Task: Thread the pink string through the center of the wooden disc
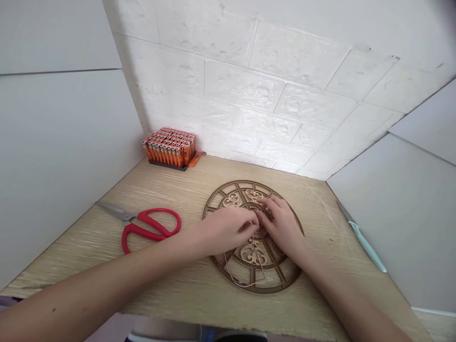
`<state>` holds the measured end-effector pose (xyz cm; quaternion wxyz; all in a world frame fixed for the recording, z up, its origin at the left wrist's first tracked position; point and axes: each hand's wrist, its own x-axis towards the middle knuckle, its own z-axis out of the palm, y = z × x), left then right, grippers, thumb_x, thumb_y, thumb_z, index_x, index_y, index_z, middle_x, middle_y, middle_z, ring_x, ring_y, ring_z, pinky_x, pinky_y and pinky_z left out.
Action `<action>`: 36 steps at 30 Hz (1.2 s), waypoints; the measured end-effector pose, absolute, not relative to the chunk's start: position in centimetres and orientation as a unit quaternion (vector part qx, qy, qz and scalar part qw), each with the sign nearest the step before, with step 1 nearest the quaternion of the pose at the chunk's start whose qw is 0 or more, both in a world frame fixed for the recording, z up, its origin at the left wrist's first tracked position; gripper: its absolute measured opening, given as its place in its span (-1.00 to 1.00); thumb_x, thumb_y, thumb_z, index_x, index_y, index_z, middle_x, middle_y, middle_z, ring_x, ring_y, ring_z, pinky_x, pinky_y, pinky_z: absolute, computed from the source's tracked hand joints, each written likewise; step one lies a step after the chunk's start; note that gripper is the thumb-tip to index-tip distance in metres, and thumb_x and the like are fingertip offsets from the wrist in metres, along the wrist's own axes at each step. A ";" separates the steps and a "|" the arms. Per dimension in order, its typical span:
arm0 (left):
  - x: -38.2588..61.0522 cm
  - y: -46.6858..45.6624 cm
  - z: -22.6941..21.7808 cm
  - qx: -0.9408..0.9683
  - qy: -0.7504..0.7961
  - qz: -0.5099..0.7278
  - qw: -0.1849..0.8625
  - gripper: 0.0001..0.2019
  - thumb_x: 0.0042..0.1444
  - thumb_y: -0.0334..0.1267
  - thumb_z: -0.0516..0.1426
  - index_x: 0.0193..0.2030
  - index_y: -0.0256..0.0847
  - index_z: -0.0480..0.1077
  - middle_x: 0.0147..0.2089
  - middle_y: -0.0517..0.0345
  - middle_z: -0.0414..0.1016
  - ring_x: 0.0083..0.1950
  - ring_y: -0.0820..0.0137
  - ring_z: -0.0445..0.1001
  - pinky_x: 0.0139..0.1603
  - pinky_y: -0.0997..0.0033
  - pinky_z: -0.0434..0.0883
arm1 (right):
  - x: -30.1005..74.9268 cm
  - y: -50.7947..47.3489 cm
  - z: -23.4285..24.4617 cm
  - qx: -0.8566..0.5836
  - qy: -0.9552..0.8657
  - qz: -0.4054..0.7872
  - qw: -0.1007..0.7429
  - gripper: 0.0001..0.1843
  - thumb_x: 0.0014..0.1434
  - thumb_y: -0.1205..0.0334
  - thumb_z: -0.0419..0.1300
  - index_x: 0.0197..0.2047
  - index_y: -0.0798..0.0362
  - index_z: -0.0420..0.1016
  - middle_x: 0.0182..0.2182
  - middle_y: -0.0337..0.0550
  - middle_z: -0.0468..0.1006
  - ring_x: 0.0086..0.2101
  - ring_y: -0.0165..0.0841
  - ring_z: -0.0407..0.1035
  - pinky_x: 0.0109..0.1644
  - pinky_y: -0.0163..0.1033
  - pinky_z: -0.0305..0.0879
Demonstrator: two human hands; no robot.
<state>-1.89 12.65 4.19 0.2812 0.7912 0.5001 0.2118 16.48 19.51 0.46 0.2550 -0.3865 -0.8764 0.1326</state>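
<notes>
Item 1: openwork disc (254,256), round, brown with paler scroll ornament; lying flat on the table (185,190), just right of the centre of the frame, both hands working above its middle.

Item 2: left hand (231,231), entering from the lower left. Thumb and forefinger are pressing together over the disc, apparently pinching a thin pale cord (241,284); the exact contact is hiding between the fingertips. The cord is hanging from this grip and looping over the lower part of the disc.

Item 3: right hand (285,232), entering from the lower right. Its fingers are curving, slightly parted, over the middle of the disc, the tips meeting or nearly meeting those of the left hand. Whether they are pinching anything, one cannot tell.

Item 4: scissors (131,217), red-handled, lying left of centre, blades pointing to the upper left.

Item 5: orange lighters (167,147), standing in rows in a black tray (167,165), upper left; a slim orange object (196,159) is lying just beside the tray.

Item 6: knife (363,242), mint-handled, lying at the right, along the white panel (392,199).
</notes>
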 end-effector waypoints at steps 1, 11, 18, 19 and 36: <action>-2.3 13.0 4.1 0.776 0.519 0.227 0.278 -0.70 0.24 -0.13 -0.08 -0.22 -0.23 0.40 -0.28 0.18 0.41 -0.29 0.53 0.30 -0.28 0.56 0.13 | 16.6 19.4 0.7 -0.395 -0.871 0.133 0.260 -0.77 0.29 0.20 0.03 -0.04 0.07 0.38 -0.12 -0.04 0.38 -0.07 -0.21 0.25 0.02 -0.10 0.21; -4.0 14.2 4.5 0.741 0.598 0.208 0.226 -0.73 0.21 -0.18 -0.08 -0.32 -0.30 0.33 -0.37 0.16 0.35 -0.38 0.56 0.23 -0.38 0.57 0.03 | 17.3 18.6 2.5 -0.454 -0.867 0.160 0.130 -0.56 0.32 -0.08 -0.06 -0.44 0.07 0.20 -0.49 -0.20 0.37 -0.47 -0.35 0.24 -0.42 -0.25 0.09; -4.1 13.6 4.9 0.749 0.553 0.181 0.318 -0.69 0.13 -0.07 0.04 -0.38 -0.31 0.35 -0.44 0.19 0.32 -0.47 0.59 0.19 -0.48 0.57 0.01 | 17.3 17.8 3.8 -0.315 -0.913 0.214 0.147 -0.84 0.34 0.22 -0.01 -0.22 0.03 0.37 -0.26 -0.19 0.38 -0.21 -0.35 0.26 -0.14 -0.24 0.21; -4.1 13.5 5.0 0.750 0.546 0.171 0.331 -0.71 0.11 -0.08 0.06 -0.38 -0.31 0.36 -0.43 0.19 0.33 -0.47 0.59 0.20 -0.49 0.58 0.02 | 17.3 17.9 3.9 -0.303 -0.919 0.207 0.145 -0.85 0.33 0.26 0.00 -0.21 0.03 0.38 -0.25 -0.18 0.37 -0.19 -0.34 0.25 -0.12 -0.22 0.21; -4.0 13.6 4.2 0.728 0.558 0.180 0.356 -0.77 0.11 -0.15 0.04 -0.31 -0.28 0.40 -0.39 0.19 0.40 -0.41 0.57 0.28 -0.45 0.62 0.09 | 17.0 17.3 3.6 -0.309 -0.890 0.281 0.184 -0.81 0.34 0.20 0.01 -0.16 -0.01 0.45 -0.24 -0.19 0.41 -0.18 -0.35 0.29 -0.08 -0.21 0.23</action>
